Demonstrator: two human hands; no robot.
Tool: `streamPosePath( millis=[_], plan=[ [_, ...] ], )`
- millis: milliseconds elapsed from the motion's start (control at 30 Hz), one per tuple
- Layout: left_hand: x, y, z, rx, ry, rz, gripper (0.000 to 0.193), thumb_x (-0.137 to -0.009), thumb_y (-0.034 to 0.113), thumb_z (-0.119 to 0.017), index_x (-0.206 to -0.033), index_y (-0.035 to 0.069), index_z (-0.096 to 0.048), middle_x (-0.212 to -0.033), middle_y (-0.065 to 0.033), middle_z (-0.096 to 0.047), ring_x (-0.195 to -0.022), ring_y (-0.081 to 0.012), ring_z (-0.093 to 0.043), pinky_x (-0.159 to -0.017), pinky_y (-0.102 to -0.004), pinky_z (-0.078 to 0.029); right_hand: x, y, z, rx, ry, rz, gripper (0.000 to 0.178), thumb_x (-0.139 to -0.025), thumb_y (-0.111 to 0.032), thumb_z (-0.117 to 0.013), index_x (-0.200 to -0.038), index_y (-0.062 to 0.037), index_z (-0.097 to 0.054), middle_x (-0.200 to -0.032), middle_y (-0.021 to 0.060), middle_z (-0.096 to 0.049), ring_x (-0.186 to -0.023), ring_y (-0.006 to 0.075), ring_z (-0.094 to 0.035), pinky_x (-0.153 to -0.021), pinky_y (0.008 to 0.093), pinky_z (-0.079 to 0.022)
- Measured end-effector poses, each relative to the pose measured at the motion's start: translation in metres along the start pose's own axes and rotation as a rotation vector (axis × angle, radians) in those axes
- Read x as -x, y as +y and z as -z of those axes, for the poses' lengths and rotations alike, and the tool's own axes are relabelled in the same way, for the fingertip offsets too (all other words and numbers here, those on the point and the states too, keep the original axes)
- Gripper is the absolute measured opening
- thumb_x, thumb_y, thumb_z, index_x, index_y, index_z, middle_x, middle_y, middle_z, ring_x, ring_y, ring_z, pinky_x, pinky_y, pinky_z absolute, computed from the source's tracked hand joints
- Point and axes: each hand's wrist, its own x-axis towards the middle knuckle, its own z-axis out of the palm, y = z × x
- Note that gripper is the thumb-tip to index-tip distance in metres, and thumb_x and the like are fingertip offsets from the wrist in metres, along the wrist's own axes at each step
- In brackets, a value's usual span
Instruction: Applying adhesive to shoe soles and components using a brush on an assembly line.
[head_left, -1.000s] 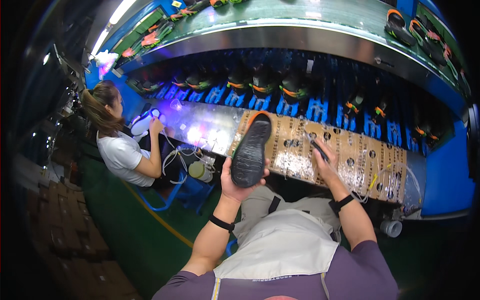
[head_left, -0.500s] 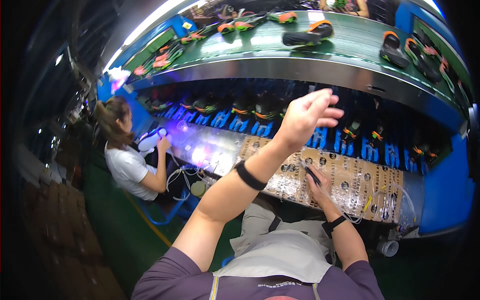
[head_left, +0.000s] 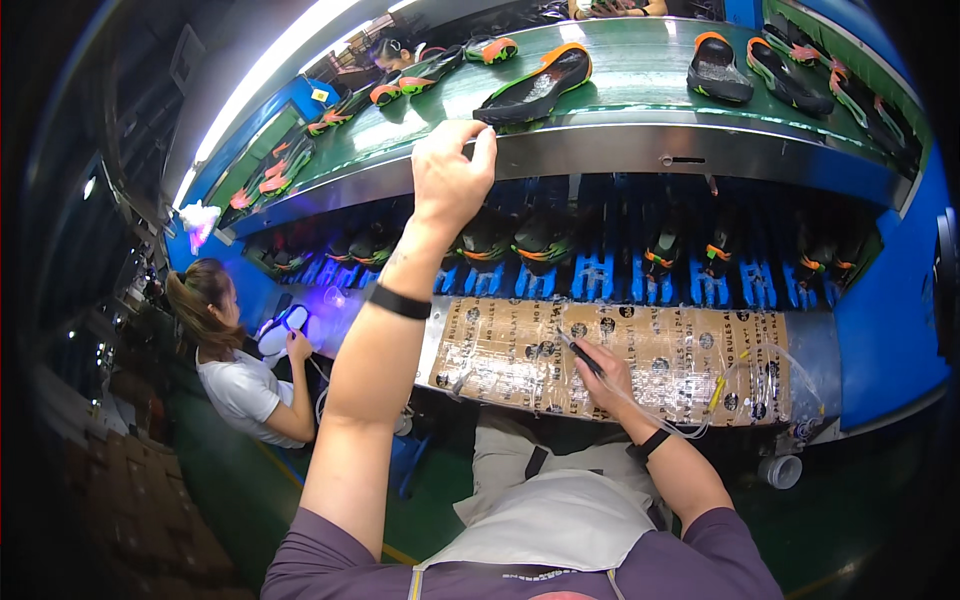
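Observation:
My left hand (head_left: pixel 455 170) is raised to the front edge of the conveyor, thumb and fingers pinched at the near end of a black shoe sole (head_left: pixel 540 92) with an orange and green rim. The sole lies tilted at the belt's edge, and its contact with my fingertips is partly covered by the hand. Lower down, my right hand (head_left: pixel 608 378) is closed round a slim black pen-like tool (head_left: pixel 587 359), whose thin tip points up and left over the work surface. A clear thin tube (head_left: pixel 685 433) runs near that wrist.
Several shoe soles (head_left: pixel 720 75) ride the green belt (head_left: pixel 640 80). Below it, black shoe parts (head_left: pixel 542 240) sit among blue racks (head_left: pixel 592 275). Taped brown cardboard (head_left: pixel 500 350) covers the bench. A yellow connector (head_left: pixel 717 393) lies at right; a co-worker (head_left: pixel 245 370) sits at left holding a pale shoe.
My left hand has swung left and up to the belt's edge, its fingers closing. The sole is now turned and nearer the edge. My right hand still holds the tool over the bench.

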Motion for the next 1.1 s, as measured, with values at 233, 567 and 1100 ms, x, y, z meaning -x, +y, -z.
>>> streamPosePath(
  millis=[233, 567, 1100],
  plan=[
    [-0.032, -0.030, -0.027, 0.153, -0.459, -0.145, 0.042, -0.097, 0.028, -0.066, -0.129, 0.001, -0.065, -0.131, -0.0175, -0.066, -0.117, -0.0343, -0.067, -0.099, -0.0416, -0.053, -0.005, 0.006, -0.007, -0.033, -0.004, 0.048, 0.037, -0.093, -0.012, -0.073, -0.129, -0.0029, -0.071, -0.114, 0.0201, -0.074, -0.102, 0.0368, -0.073, -0.088, 0.0395, -0.057],
    [-0.026, -0.234, 0.036, -0.513, -0.299, 0.387, 0.047, -0.093, 0.038, -0.062, -0.116, -0.001, -0.074, -0.113, -0.0272, -0.072, -0.113, -0.0394, -0.069, -0.101, -0.0476, -0.054, -0.007, 0.002, -0.011, -0.036, -0.066, -0.030, 0.037, -0.093, -0.008, -0.068, -0.128, 0.0046, -0.069, -0.106, 0.0222, -0.074, -0.093, 0.0345, -0.073, -0.087, 0.0392, -0.056],
    [-0.010, -0.470, 0.214, -1.430, -0.511, 0.552, 0.048, -0.100, 0.036, -0.061, -0.142, 0.014, -0.056, -0.143, -0.0184, -0.058, -0.140, -0.0369, -0.050, -0.107, -0.0647, -0.039, -0.022, 0.005, -0.003, 0.183, -0.267, -0.075, 0.034, -0.102, -0.014, -0.066, -0.132, 0.0023, -0.068, -0.120, 0.0237, -0.072, -0.103, 0.0393, -0.071, -0.093, 0.0443, -0.055]
  ],
)
